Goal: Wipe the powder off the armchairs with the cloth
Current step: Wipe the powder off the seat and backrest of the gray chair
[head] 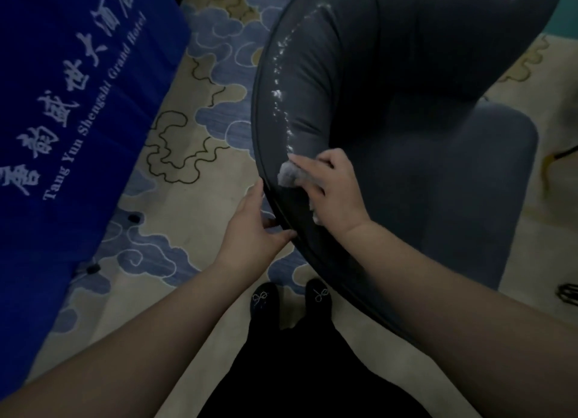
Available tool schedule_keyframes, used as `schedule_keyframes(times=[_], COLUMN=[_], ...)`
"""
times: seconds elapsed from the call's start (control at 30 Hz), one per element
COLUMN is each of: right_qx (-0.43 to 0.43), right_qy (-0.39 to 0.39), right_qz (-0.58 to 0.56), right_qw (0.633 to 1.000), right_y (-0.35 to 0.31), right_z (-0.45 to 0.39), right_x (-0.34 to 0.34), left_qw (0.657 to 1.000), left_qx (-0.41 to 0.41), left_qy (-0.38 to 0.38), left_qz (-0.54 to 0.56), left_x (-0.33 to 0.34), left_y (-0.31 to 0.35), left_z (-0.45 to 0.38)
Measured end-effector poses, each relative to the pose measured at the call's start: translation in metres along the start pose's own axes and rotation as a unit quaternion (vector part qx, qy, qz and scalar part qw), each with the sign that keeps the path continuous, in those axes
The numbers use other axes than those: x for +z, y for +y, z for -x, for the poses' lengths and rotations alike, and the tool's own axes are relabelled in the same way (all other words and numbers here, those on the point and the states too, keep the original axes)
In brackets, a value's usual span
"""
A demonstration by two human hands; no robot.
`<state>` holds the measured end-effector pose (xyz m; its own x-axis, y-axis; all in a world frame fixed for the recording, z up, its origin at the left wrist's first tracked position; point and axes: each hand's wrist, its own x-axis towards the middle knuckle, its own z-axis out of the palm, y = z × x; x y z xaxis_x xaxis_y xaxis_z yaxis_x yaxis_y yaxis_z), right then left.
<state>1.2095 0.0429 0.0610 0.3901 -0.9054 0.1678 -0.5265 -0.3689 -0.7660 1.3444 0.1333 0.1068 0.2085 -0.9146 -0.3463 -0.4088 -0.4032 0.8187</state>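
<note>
There is only one view, from a wide-angle camera on the person's head, and it looks forward and steeply down. It is near the scene: both forearms enter from the bottom edge, and the armchair (406, 120) fills the upper right part while the carpet (194, 142) lies below. The wide lens bends the straight lines at the edges of the picture.

One armchair (406, 136), one cloth (289, 175), two hands, two shoes.
</note>
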Motion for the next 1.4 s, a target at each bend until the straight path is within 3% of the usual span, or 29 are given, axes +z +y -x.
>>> schedule_keyframes(times=[0.2, 0.43, 0.63, 0.77, 0.87, 1.0, 1.1, 1.23, 1.4], right_qx=[-0.087, -0.089, -0.121, -0.140, -0.101, -0.105, -0.085, -0.009, 0.069], right_qy=[-0.042, 0.000, -0.043, -0.001, 0.014, -0.006, 0.014, 0.049, 0.107], right_qz=[0.018, 0.011, -0.014, 0.025, 0.001, -0.017, 0.005, -0.024, -0.044], right_qw=[0.995, 0.996, 0.992, 0.990, 0.995, 0.994, 0.996, 0.998, 0.991], right_y=[0.008, 0.010, 0.021, 0.014, 0.018, 0.021, 0.016, 0.009, -0.008], right_z=[0.053, -0.035, 0.011, -0.061, -0.082, -0.032, -0.061, -0.125, -0.086], right_x=[-0.026, 0.007, -0.011, 0.012, 0.020, 0.006, 0.011, 0.024, 0.025], left_qw=[1.000, 0.999, 1.000, 1.000, 0.999, 0.999, 0.998, 0.997, 0.995], left_qx=[-0.014, -0.045, -0.021, -0.028, -0.029, -0.031, -0.028, -0.008, 0.005], left_qy=[-0.005, 0.004, -0.002, -0.009, -0.012, -0.022, -0.040, -0.065, -0.100], left_qz=[0.028, 0.012, 0.013, 0.008, 0.008, 0.021, 0.035, 0.029, 0.016], left_x=[0.003, 0.006, -0.012, -0.016, -0.019, -0.028, -0.036, -0.052, -0.066], left_y=[-0.005, -0.012, 0.001, 0.001, -0.002, -0.001, 0.003, 0.009, 0.010], left_z=[-0.005, -0.016, -0.039, -0.048, -0.056, -0.070, -0.086, -0.111, -0.133])
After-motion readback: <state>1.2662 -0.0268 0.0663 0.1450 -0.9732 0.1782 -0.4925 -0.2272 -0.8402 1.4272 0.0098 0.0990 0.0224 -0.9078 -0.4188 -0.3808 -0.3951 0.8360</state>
